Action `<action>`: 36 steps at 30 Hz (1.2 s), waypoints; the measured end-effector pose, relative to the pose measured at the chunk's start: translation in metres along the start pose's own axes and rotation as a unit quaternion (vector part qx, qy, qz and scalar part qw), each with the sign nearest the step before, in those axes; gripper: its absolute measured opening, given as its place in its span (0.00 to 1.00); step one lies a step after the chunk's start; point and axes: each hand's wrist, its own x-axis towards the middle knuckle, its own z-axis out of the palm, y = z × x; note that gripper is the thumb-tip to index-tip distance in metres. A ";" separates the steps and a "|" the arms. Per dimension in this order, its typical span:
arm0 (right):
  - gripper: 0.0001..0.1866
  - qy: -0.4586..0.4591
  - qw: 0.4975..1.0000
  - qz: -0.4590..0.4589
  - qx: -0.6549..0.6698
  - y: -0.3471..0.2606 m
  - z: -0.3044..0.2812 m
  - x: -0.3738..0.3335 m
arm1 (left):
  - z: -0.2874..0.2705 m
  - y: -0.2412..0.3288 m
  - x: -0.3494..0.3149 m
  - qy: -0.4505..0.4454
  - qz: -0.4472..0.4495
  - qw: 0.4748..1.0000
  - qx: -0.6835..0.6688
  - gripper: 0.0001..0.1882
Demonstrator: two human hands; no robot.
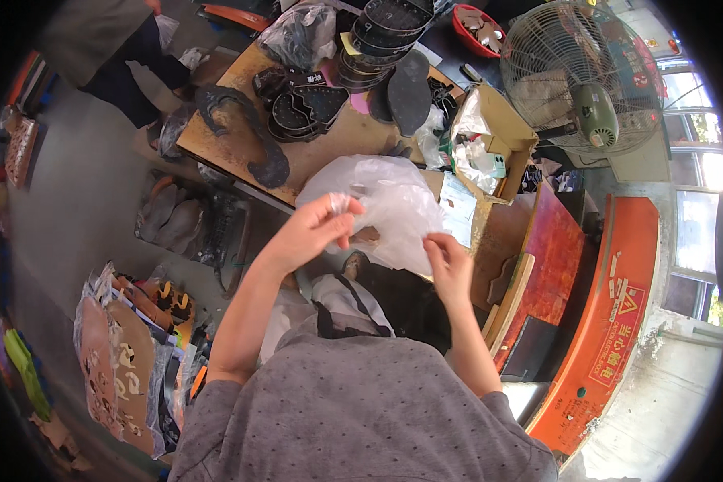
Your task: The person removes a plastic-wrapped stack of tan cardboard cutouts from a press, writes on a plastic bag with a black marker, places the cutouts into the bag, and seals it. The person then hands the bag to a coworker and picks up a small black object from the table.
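Observation:
A translucent white plastic bag lies bunched over the near edge of the worktable and hangs down toward my lap. My right hand is at the bag's right side, thumb and fingers pinched together on its edge. At the bag's left side is my left hand, its fingers curled in toward the thumb; what they hold, if anything, is hidden. Something white wraps one finger of that hand. A small brown patch shows between the hands, by the bag; I cannot make out what it is.
The wooden table bears black cutting dies, dark flat sole-shaped pieces and an open cardboard box. A large fan stands at the far right, an orange panel nearer. Bundled cut sheets lie left; a person stands beyond.

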 end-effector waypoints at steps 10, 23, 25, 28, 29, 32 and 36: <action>0.13 -0.319 0.911 -0.059 -0.256 0.044 0.206 0.170 | 0.070 -0.038 -0.007 -0.245 -0.002 0.799 0.549 0.10; 0.18 -0.191 0.883 -0.310 -0.297 -0.021 -0.079 0.107 | -0.021 0.006 -0.007 0.113 0.187 0.925 0.309 0.05; 0.17 -0.168 0.860 -0.259 -0.406 -0.017 -0.087 0.096 | -0.007 0.004 0.008 0.106 0.244 0.940 0.215 0.04; 0.13 -0.210 0.768 -0.102 -0.596 -0.008 -0.090 0.093 | 0.015 0.005 0.030 0.074 0.290 0.951 0.081 0.03; 0.12 -0.236 0.728 -0.126 -0.631 -0.003 -0.083 0.092 | 0.024 0.004 0.038 0.045 0.325 0.943 0.050 0.02; 0.12 -0.271 0.716 -0.192 -0.614 0.024 -0.021 0.091 | 0.059 -0.006 0.051 -0.072 0.352 0.917 0.175 0.05; 0.13 -0.239 0.833 -0.160 -0.473 0.073 0.103 0.138 | 0.078 -0.029 0.034 -0.129 0.368 0.903 0.180 0.05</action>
